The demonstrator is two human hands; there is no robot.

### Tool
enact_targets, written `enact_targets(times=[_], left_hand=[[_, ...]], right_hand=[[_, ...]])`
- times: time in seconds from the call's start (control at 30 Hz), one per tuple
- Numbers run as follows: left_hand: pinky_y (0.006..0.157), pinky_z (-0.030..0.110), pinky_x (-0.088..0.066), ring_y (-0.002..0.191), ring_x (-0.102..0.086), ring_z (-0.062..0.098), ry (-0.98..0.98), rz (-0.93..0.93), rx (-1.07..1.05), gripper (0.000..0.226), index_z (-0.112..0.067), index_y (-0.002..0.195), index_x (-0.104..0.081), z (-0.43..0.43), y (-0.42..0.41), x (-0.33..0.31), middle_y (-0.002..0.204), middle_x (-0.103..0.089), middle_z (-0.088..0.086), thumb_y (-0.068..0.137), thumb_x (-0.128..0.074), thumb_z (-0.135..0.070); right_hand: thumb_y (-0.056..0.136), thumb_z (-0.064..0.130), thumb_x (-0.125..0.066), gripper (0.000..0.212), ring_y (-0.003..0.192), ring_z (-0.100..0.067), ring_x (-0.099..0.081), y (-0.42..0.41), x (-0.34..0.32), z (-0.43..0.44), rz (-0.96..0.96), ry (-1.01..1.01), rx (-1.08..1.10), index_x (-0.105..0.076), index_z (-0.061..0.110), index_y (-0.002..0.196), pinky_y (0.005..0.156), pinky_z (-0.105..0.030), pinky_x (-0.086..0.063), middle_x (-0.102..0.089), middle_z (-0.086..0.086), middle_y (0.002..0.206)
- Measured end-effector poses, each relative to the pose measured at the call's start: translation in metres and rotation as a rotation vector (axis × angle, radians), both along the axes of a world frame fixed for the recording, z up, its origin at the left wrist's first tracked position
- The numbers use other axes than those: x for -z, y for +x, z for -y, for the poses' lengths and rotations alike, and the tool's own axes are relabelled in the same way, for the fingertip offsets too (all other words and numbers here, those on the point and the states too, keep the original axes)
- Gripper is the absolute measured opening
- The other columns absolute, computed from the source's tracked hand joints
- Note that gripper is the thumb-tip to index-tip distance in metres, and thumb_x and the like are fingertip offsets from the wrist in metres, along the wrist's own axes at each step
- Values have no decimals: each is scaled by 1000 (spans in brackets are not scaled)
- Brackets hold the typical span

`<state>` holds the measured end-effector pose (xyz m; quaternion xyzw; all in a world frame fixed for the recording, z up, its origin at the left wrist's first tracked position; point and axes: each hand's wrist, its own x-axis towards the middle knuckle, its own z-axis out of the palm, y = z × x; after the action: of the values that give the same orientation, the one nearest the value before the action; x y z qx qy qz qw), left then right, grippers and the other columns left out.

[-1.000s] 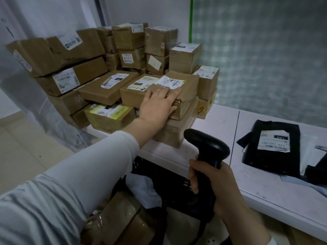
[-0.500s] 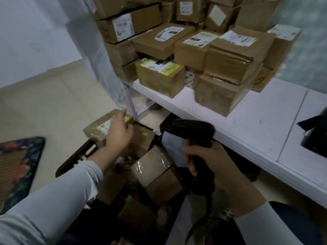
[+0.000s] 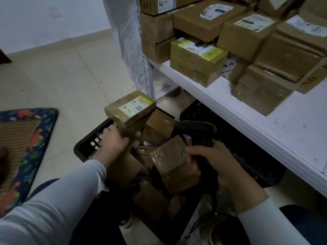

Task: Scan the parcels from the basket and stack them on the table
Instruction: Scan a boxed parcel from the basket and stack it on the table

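Note:
My left hand [image 3: 115, 140] grips a small brown parcel [image 3: 130, 110] with a yellow and white label, held above the far left corner of the black basket [image 3: 83, 147]. Several more brown parcels [image 3: 169, 158] lie jumbled inside the basket. My right hand [image 3: 212, 161] holds the black barcode scanner [image 3: 200, 129] over the basket, its head to the right of the lifted parcel. On the white table [image 3: 265, 124] at the upper right stands a stack of cardboard parcels [image 3: 246, 32].
A colourful patterned mat [image 3: 24, 144] lies on the tiled floor at the left. Clear plastic sheeting [image 3: 125, 32] hangs at the table's left end. The table edge overhangs the basket's right side. My knees show at the bottom.
My left hand left the stack on the table, reached down to the basket and now holds a labelled parcel lifted from it. The view swung down; the scanner stayed in my right hand.

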<state>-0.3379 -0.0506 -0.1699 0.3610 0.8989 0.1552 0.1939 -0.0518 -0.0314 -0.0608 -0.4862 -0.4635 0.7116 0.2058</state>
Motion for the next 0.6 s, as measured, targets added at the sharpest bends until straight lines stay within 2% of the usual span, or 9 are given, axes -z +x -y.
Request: enact_targets(times=[0.07,0.13,0.17,0.27,0.33,0.4,0.5,0.57,0.6], left_hand=[[91,43,-47,113,-51,36,-101,24,40,70,-6,125,-53,-9,-10,2,124,-52,19,72,-71,-47],[94,46,-44,117,-48,39,-263,-35,117,97,-6,128,-49,-10,-18,5,126,-51,21,61,-59,-76],[100,47,-39,123,-43,40,-319,-48,126,104,-5,133,-44,-8,-21,7,131,-47,22,61,-58,-78],[106,47,-36,129,-38,41,-354,22,91,86,-8,141,-35,-3,-32,17,140,-39,23,75,-70,-50],[100,46,-43,122,-45,41,-232,77,-33,79,-5,135,-41,-5,-37,20,134,-45,24,76,-68,-49],[88,40,-47,112,-53,40,28,217,-271,69,2,125,-50,-18,-41,15,124,-54,24,80,-63,-48],[74,33,-48,92,-63,33,331,626,-566,52,4,118,-57,-51,-56,13,107,-65,18,84,-63,-34],[67,34,-52,74,-63,27,402,861,-637,48,2,119,-57,-68,-63,19,94,-66,12,84,-66,-30],[65,35,-53,72,-63,26,394,911,-641,45,0,119,-56,-72,-64,24,94,-67,12,85,-67,-28]], right_hand=[[84,10,-68,13,48,-23,-51,-6,2,-2,6,-5,0,-63,1,77,50,-32,-42,-61,-16,65],[84,10,-67,13,49,-23,-51,-12,3,-3,16,0,-16,-63,-2,83,50,-32,-42,-61,-16,67],[84,10,-67,13,49,-23,-51,-14,3,-4,17,-1,-22,-63,-3,86,49,-32,-42,-61,-16,67],[84,8,-66,13,45,-21,-51,-18,5,-7,16,-11,-18,-62,-3,89,47,-30,-41,-61,-16,66],[84,8,-66,14,45,-21,-51,-20,6,-9,22,-15,-11,-62,-3,92,45,-30,-41,-61,-16,65],[85,8,-66,14,45,-21,-51,-22,7,-10,30,-25,-10,-62,-4,93,46,-30,-42,-61,-16,66],[86,8,-65,13,47,-22,-51,-25,7,-11,36,-30,-15,-62,-3,93,47,-30,-42,-61,-15,66],[86,8,-65,14,46,-21,-51,-25,6,-11,18,-32,-6,-61,-2,95,46,-29,-42,-61,-15,65],[85,7,-65,15,45,-21,-51,-26,5,-12,7,-32,0,-62,-2,96,45,-28,-42,-61,-15,65]])
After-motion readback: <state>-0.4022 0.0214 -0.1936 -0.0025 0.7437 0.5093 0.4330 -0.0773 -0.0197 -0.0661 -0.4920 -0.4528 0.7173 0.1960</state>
